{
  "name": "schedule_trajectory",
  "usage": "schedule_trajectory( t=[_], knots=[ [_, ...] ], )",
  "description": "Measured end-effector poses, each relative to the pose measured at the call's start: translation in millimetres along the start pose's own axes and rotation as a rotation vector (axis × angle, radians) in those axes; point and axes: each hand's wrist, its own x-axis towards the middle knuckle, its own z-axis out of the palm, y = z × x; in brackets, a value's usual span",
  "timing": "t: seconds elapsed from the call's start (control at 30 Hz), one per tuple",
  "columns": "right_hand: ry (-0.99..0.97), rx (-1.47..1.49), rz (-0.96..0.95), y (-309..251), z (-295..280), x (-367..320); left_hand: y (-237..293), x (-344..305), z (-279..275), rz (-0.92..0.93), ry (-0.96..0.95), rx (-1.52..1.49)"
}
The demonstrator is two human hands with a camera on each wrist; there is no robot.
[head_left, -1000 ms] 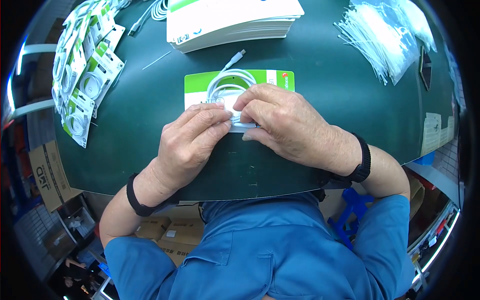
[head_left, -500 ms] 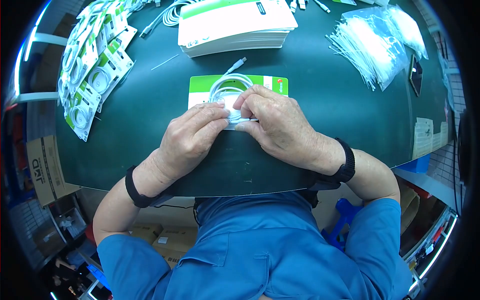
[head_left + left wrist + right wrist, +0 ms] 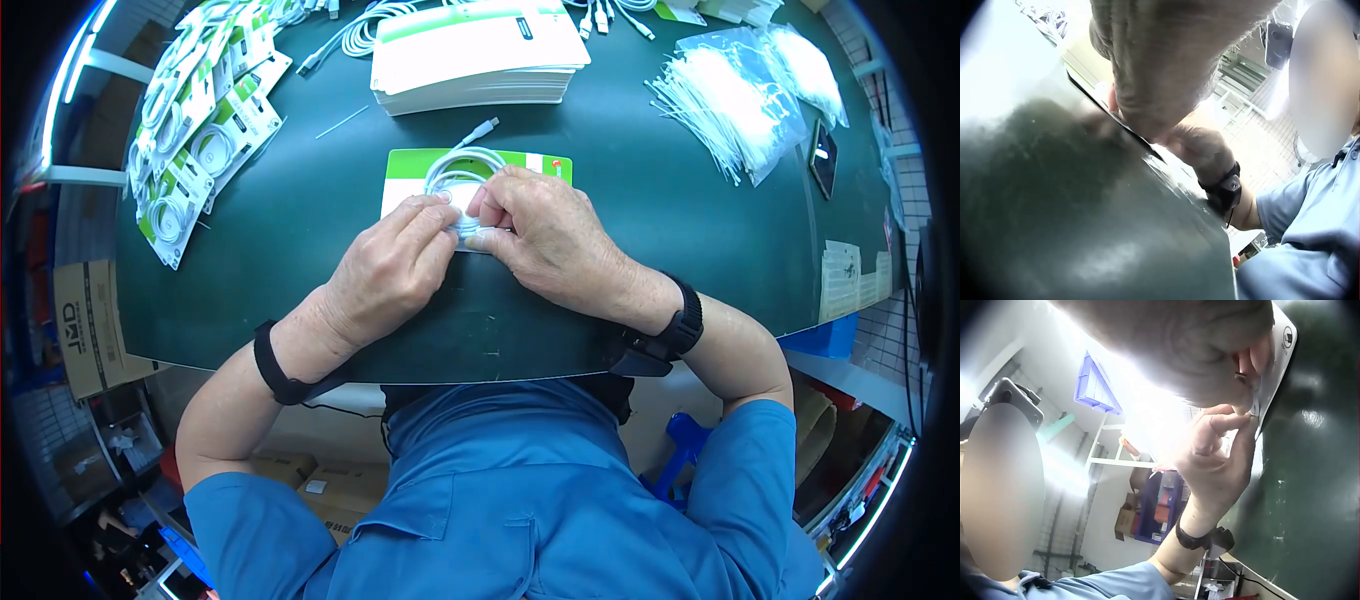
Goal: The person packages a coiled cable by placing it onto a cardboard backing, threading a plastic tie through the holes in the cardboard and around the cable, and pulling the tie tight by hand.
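Observation:
In the head view a green and white card (image 3: 403, 187) lies flat on the dark green table, with a coiled white cable (image 3: 467, 160) on it; the cable's plug points up past the card's top edge. My left hand (image 3: 393, 262) pinches the lower part of the coil against the card, thumb and fingertips together. Close beside it, my right hand (image 3: 556, 232) has curled fingers and pinches at the coil's lower right. The fingertips hide what lies between them. The right wrist view shows the left hand (image 3: 1219, 453) meeting the right at the card's edge.
A stack of white cards (image 3: 480, 50) stands behind the card. Carded cables (image 3: 213, 150) pile up at the left. White cable ties (image 3: 705, 110) in clear bags and a phone (image 3: 823, 160) lie at the right; a thin white strip (image 3: 342, 122) lies left of the stack.
The head view has shifted, so more of the table's far side shows. Both hands stay at the coil; the right fingers have drawn in closer to the left fingertips.

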Motion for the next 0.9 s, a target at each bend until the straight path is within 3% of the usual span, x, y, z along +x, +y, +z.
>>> schedule_trajectory(
  t=[0.1,0.27,0.33,0.5,0.73,0.9],
  knots=[
    [-0.021,0.010,0.063,-2,-2,3,0,-1,-1,0.053,-0.018,0.061],
    [-0.068,0.076,0.083,1,-5,2,-8,-6,4,-0.040,0.076,-0.116],
    [-0.022,0.064,0.023,3,-2,0,-10,-4,3,-0.122,0.087,-0.248],
    [0.054,0.016,-0.031,0,3,-3,-14,-7,7,-0.124,0.131,-0.321],
    [0.035,0.030,-0.019,-1,1,-2,-6,-6,2,-0.045,0.037,-0.086],
    [0.021,0.042,-0.009,-1,0,-2,-3,-8,3,-0.081,0.027,-0.090]
  ],
)
